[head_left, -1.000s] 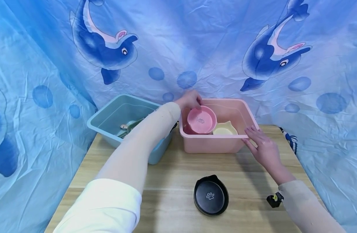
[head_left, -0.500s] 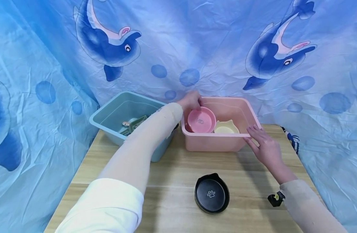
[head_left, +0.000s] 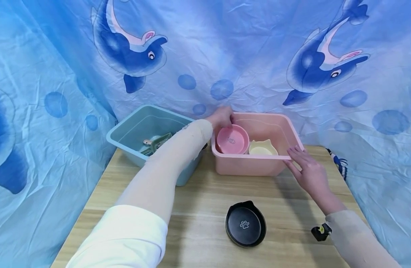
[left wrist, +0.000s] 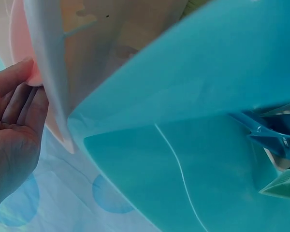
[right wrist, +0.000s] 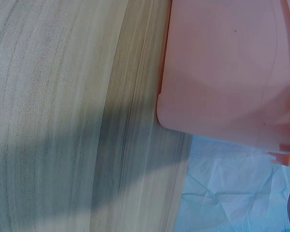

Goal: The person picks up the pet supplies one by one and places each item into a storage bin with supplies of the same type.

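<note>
A round pink bowl (head_left: 233,140) with a fish-bone print sits tilted inside the pink bin (head_left: 249,165), at its left end. My left hand (head_left: 222,116) pinches the bowl's rim from the back; in the left wrist view, the thumb and fingers of that left hand (left wrist: 17,113) close on the pink edge. Beside the bowl lies a cream cat-ear bowl (head_left: 262,148). My right hand (head_left: 309,173) grips the bin's front right corner, thumb at the front rim and fingers over the side rim. Only slivers of the right hand show in the right wrist view.
A blue-green bin (head_left: 131,132) stands left of the pink one, holding green and blue plastic pieces (left wrist: 280,137); my left forearm crosses over it. A black bowl (head_left: 245,226) with a paw print lies on the wooden table (head_left: 198,230). A dolphin-print cloth (head_left: 252,67) hangs behind.
The pink bowl has sunk slightly in the pink bin, with my left hand still on its rim. My right hand keeps its hold on the corner. The head view has shifted a little.
</note>
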Demonstrator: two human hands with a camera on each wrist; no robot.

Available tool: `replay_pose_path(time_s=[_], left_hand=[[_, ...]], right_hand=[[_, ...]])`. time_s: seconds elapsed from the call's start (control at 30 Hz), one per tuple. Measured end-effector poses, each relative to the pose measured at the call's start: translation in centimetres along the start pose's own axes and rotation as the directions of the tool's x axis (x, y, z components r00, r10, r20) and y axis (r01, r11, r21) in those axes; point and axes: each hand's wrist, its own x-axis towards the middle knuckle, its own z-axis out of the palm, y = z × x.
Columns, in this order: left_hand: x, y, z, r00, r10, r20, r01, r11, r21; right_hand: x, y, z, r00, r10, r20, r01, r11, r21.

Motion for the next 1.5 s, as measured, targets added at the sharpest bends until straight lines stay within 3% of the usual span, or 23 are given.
replay_pose_path(time_s=[0.23, 0.37, 0.57, 0.83, 1.0, 1.2, 1.5], left_hand=[[-0.3, -0.2, 0.5, 1.0, -0.003, -0.002, 0.003, 1.0, 0.002], [-0.4, -0.3, 0.2, 0.999, -0.023, 0.028, 0.025, 0.997, -0.067], [-0.4, -0.2, -1.1, 0.999, 0.031, 0.019, -0.029, 0.996, -0.089], [-1.2, 0.0, -1.8, 0.998, 0.06, 0.015, -0.057, 0.986, -0.158], [-2.5, 0.5, -2.7, 0.997, 0.079, 0.017, -0.075, 0.982, -0.176], [-4.8, 1.3, -4.4, 0.994, 0.106, 0.04, -0.1, 0.988, -0.119], [-9.9, 1.0, -6.5, 0.988, 0.152, -0.003, -0.152, 0.988, 0.022]], right_hand=[[-0.1, -0.1, 0.2, 1.0, -0.001, 0.006, 0.001, 1.0, -0.005], [-0.1, 0.0, 0.2, 1.0, -0.012, 0.002, 0.012, 1.0, -0.001], [-0.1, 0.0, 0.2, 1.0, -0.014, -0.003, 0.014, 1.0, 0.001], [-0.1, 0.0, 0.0, 1.0, -0.001, 0.007, 0.001, 1.0, -0.008], [-0.2, 0.0, 0.1, 1.0, 0.002, -0.002, -0.002, 1.0, -0.007], [-0.3, -0.1, 0.0, 1.0, -0.006, -0.008, 0.006, 1.0, 0.003], [-0.1, -0.2, 0.0, 1.0, 0.003, -0.001, -0.003, 1.0, 0.002]])
